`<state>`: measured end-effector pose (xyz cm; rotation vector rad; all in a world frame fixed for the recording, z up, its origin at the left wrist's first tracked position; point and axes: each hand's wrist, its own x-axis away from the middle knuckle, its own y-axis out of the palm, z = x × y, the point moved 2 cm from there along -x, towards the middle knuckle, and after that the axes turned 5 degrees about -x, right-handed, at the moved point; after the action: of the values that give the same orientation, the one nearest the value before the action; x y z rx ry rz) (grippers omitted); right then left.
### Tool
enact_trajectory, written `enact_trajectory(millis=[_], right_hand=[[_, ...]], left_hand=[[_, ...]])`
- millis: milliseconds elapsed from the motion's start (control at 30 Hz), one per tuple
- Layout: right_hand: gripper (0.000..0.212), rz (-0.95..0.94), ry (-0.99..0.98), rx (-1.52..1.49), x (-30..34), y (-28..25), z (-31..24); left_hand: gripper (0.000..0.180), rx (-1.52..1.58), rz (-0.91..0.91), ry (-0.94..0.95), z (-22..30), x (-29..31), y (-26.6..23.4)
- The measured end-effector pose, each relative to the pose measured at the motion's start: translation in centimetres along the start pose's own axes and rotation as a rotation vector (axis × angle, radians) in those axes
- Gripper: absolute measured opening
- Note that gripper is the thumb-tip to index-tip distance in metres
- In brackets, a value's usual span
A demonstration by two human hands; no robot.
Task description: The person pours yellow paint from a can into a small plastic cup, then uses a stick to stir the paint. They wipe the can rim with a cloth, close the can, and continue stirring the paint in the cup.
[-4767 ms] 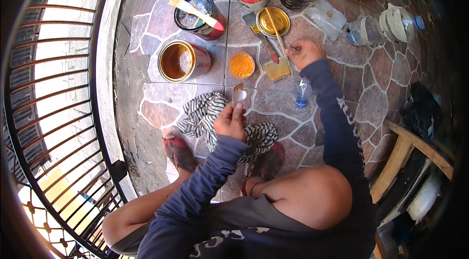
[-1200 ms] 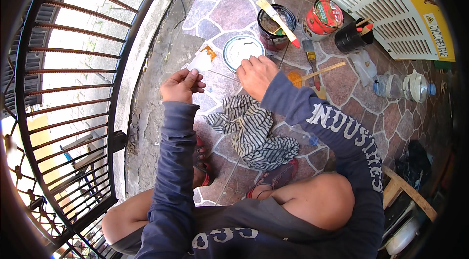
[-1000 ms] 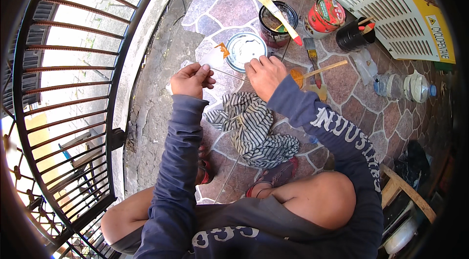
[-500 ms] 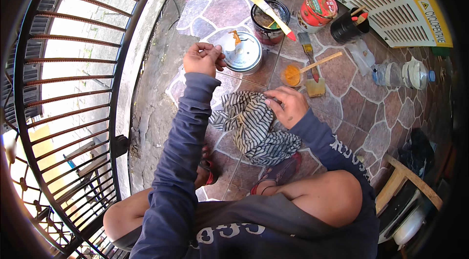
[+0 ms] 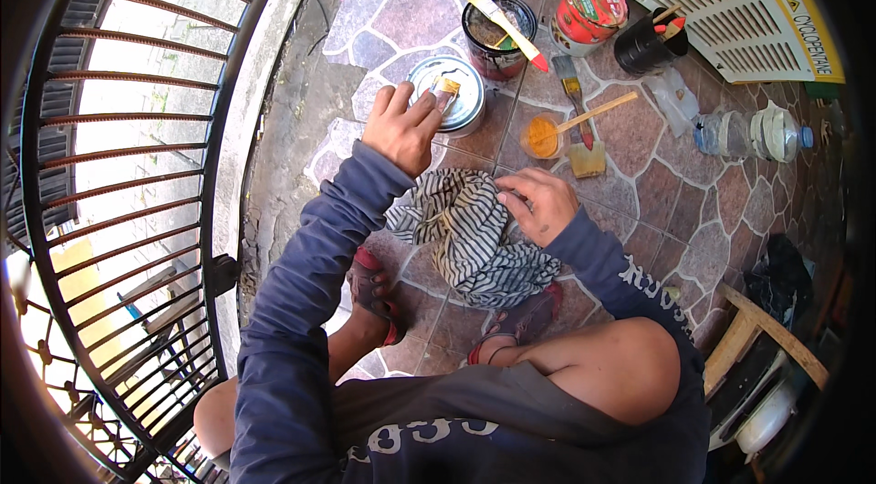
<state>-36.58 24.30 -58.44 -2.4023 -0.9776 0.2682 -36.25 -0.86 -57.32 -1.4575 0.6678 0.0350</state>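
Observation:
My left hand pinches a small clear plastic piece smeared with orange, over the silver lid of a paint can. My right hand hovers at the edge of a crumpled black-and-white striped cloth, fingers loosely bent and apart from the thumb; whether it touches the cloth I cannot tell. Ahead of that hand stands a clear cup of orange paste with a wooden stick leaning in it. A paintbrush and a yellowish flat scraper-like piece lie beside the cup.
A dark open can carries a paintbrush across its rim. Behind it are a red can and a black holder with tools. Plastic bottles lie at right. A barred metal gate runs along the left.
My left hand has turned palm-down and moved slightly right and nearer, tilting the plastic piece over the can lid. My left foot shows more. My right hand stays at the cloth.

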Motion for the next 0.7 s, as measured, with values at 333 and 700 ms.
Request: enact_trajectory(millis=[333,700], right_hand=[[0.02,-0.036,0.018,-0.031,0.4,-0.2,0.2],[0.023,-0.034,0.089,-0.046,0.8,-0.7,1.2]], left_hand=[[0.008,0.082,-0.121,0.131,-1.9,-1.6,0.8],[0.011,0.493,0.198,-0.74,-2.6,-1.0,-2.7]])
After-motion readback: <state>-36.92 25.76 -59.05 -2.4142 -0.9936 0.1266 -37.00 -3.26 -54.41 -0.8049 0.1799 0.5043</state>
